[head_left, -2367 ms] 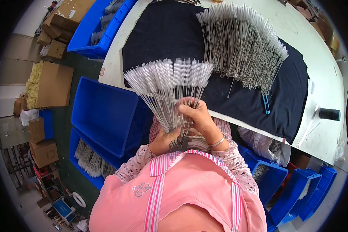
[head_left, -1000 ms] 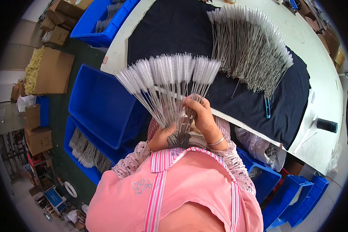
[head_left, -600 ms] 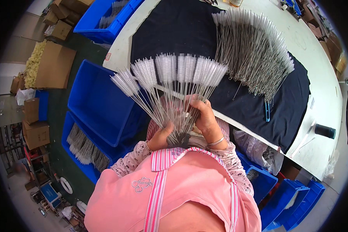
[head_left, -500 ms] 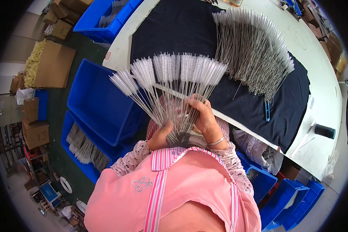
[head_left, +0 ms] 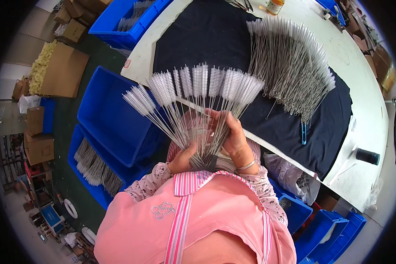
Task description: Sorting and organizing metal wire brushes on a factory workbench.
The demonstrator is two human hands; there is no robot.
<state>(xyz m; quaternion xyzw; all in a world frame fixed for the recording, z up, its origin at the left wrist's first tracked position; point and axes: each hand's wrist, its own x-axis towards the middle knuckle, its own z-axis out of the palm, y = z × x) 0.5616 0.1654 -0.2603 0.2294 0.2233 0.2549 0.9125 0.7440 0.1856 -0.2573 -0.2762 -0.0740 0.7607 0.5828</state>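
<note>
A fanned bundle of wire-handled bottle brushes (head_left: 201, 81), with white bristle heads pointing away from me, is held close in front of my body. My left hand (head_left: 183, 158) grips the wire stems low on the left side. Higher on the right, my right hand (head_left: 235, 134) has its fingers around part of the stems. The lower ends of the stems meet in a tight cluster near my apron, where something dark is wrapped or lying. A large pile of similar brushes (head_left: 290, 61) lies on the dark cloth (head_left: 198, 35), looped ends toward me.
A blue bin (head_left: 114, 114) stands at left; another below it holds brushes (head_left: 94, 165). The white table (head_left: 369, 110) curves to the right, bearing a dark cylinder (head_left: 368, 156) and a blue-handled tool (head_left: 303, 133). More blue bins (head_left: 325, 233) and a plastic bag (head_left: 288, 176) sit lower right.
The brush heads have spread farther apart, with gaps opening in the middle of the fan. My right hand has shifted slightly right and down. The view has moved a little.
</note>
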